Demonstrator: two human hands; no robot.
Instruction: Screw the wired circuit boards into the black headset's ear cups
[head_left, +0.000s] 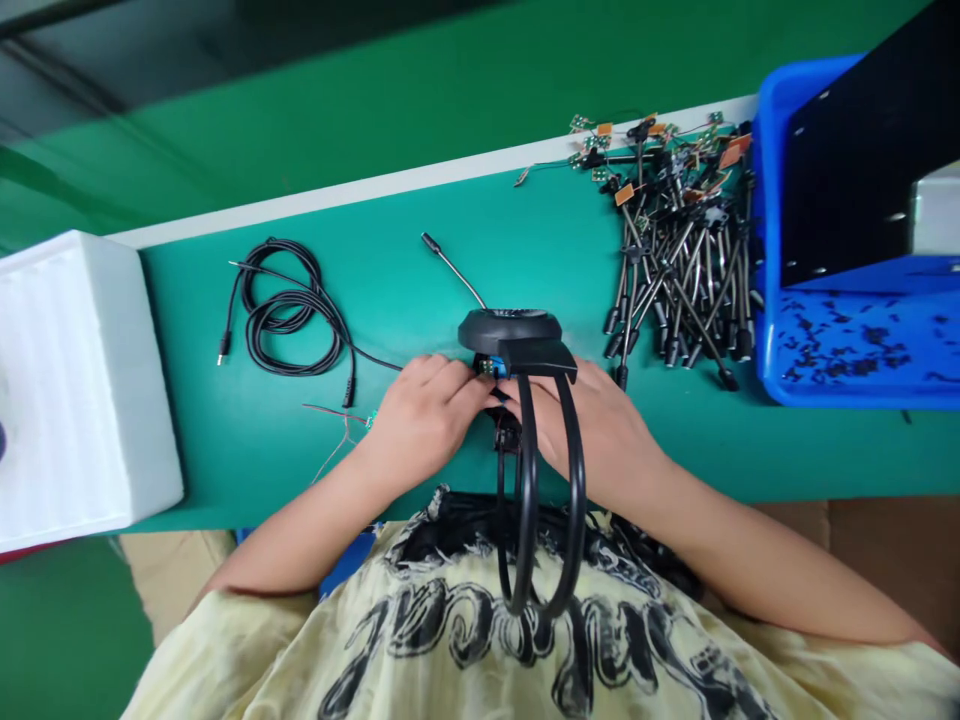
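the work sits mid-way, as far as one can judge: the black housing (514, 335), in the middle of the green table (450, 220) just beyond both hands, already carries one gooseneck stalk (454, 268) that slants away to the far left, while a small blue part (496, 367) shows bare at its near edge, so that spot looks unfinished. the left hand (427, 410) is curled narrow, its fingertips pinched at the blue part. the right hand (600, 430) lies against the housing's near right side under two black loops (551, 480) (its fingers are hidden, so its grip cannot be told). the housing is round, matt and dark, with a flat bracket in front. a big pile of stalks (675, 250) waits far right, beside a blue bin (847, 350); a coiled cable (289, 310) lies to the left.
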